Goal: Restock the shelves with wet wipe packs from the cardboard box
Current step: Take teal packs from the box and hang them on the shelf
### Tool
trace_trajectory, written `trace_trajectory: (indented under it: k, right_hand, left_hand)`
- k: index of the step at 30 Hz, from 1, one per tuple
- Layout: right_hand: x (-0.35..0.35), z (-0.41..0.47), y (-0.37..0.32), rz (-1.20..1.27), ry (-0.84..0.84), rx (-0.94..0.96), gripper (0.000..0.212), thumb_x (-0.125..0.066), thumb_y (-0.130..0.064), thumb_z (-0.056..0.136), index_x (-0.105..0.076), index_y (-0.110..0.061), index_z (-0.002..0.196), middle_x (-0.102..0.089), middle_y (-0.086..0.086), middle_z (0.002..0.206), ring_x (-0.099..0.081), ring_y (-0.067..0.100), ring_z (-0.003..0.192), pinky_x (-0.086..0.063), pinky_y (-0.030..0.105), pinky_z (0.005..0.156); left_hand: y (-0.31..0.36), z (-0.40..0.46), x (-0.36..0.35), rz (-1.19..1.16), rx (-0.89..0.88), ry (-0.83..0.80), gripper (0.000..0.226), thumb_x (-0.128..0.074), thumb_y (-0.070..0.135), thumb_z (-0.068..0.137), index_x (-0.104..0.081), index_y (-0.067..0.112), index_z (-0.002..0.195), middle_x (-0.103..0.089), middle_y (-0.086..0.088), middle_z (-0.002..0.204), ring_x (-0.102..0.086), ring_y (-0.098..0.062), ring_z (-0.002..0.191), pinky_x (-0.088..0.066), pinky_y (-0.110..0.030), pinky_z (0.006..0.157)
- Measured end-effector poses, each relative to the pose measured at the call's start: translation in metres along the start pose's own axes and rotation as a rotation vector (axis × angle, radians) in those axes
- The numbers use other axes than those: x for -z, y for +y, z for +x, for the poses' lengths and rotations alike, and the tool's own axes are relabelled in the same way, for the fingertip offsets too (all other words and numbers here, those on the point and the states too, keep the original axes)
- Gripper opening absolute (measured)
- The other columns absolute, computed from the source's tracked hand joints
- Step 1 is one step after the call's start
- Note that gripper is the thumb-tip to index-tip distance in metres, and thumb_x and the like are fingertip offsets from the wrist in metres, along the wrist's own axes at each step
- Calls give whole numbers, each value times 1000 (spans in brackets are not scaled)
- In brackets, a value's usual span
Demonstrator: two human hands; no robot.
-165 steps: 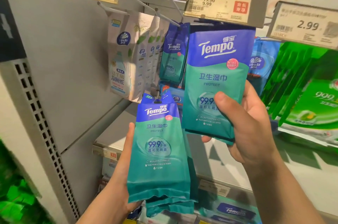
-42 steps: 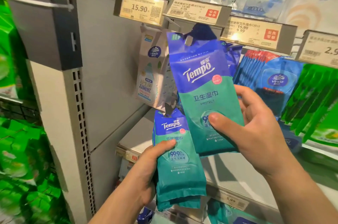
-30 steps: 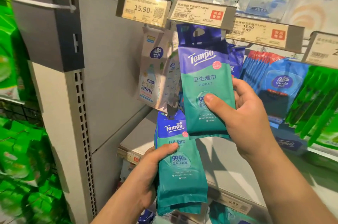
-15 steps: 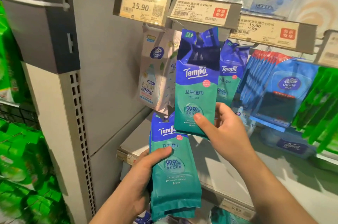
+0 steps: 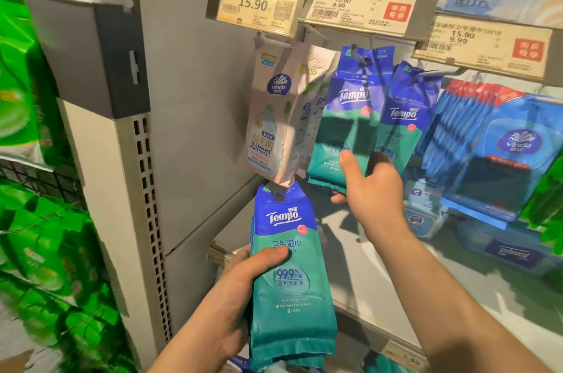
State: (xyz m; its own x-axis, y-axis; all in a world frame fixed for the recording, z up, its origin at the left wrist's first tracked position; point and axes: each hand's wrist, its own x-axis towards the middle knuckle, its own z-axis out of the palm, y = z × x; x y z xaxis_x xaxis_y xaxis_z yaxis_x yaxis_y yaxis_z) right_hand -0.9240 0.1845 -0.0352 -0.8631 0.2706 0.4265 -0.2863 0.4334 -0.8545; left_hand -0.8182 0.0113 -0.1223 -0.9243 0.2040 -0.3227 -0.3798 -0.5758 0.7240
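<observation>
My left hand (image 5: 240, 290) grips a small stack of blue-and-teal Tempo wet wipe packs (image 5: 289, 287) low in front of the shelf, thumb across the front pack. My right hand (image 5: 368, 186) pinches the bottom of another Tempo pack (image 5: 347, 125), whose top hole sits on a metal peg hook (image 5: 359, 57) under the price rail. More Tempo packs (image 5: 402, 119) hang on the neighbouring hook just to the right. The cardboard box is out of view.
White Vinda packs (image 5: 268, 129) hang left of the hook, blue Vinda packs (image 5: 499, 153) to the right. Price tags (image 5: 256, 4) run along the rail above. A grey perforated upright (image 5: 143, 220) stands at left, green packages (image 5: 36, 266) beyond it. A grey shelf (image 5: 380, 290) lies below.
My right hand has carried its Tempo pack up and back onto the peg hook, where it hangs while I hold its lower edge. The left hand's stack has stayed put.
</observation>
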Motion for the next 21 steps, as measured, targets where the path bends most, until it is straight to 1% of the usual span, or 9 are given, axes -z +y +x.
trace_trajectory:
  k: [4,7,9,11,14,16,18,20,21]
  right_hand:
    - [-9,16,2,-15,10,-54,33,-65,-40,97,-60,-9,108,-69,7,103,-69,22,44,-60,50,58]
    - [-12,25,4,-21,7,-93,36,-64,-41,96,-58,-7,106,-67,5,100,-68,19,44,-60,44,62]
    - [-14,32,6,-9,11,-124,41,-65,-44,94,-58,-7,109,-66,5,102,-69,19,45,-60,41,63]
    - [-17,39,9,33,11,-181,50,-67,-50,90,-57,-8,114,-65,10,111,-71,21,48,-63,46,68]
    - [-19,46,14,98,25,-250,38,-73,-49,90,-51,-18,92,-61,2,92,-73,25,55,-62,54,73]
    - [-20,48,13,122,55,-258,38,-74,-43,92,-44,-22,82,-55,-3,85,-68,21,58,-63,54,75]
    - [-21,51,17,122,73,-239,38,-75,-39,92,-45,-20,78,-54,-2,83,-62,15,61,-63,53,75]
    - [-22,51,19,148,46,-247,37,-74,-38,93,-49,-12,86,-61,7,92,-63,13,63,-63,51,77]
    - [-22,50,20,166,17,-274,39,-72,-41,94,-51,-8,98,-63,10,105,-67,17,65,-63,49,79]
  left_hand:
    - [5,-1,1,18,-16,7,92,-91,27,49,-56,4,131,-67,-26,119,-66,-44,106,-56,-47,84]
    - [4,-6,3,9,-12,1,78,-87,25,53,-61,5,124,-68,-27,115,-68,-41,96,-54,-50,87]
    - [3,-8,3,1,-12,0,77,-87,23,54,-61,6,124,-69,-26,115,-68,-40,95,-53,-52,90]
    - [3,-10,3,2,-16,12,79,-87,23,54,-60,7,126,-69,-26,115,-68,-40,95,-53,-52,91]
    - [3,-13,3,7,-6,43,83,-88,24,52,-57,8,128,-69,-25,115,-68,-41,98,-53,-52,91]
    - [3,-15,3,6,4,54,87,-89,24,53,-55,8,131,-68,-25,117,-67,-42,102,-53,-53,92]
    - [3,-16,2,9,6,57,87,-89,24,53,-55,8,131,-68,-25,117,-67,-42,101,-53,-52,91]
    - [3,-19,1,10,8,64,86,-89,25,52,-56,7,130,-69,-25,116,-68,-42,99,-54,-51,89]
    - [3,-20,0,10,10,63,86,-89,25,52,-56,7,129,-69,-25,116,-68,-42,99,-54,-51,89]
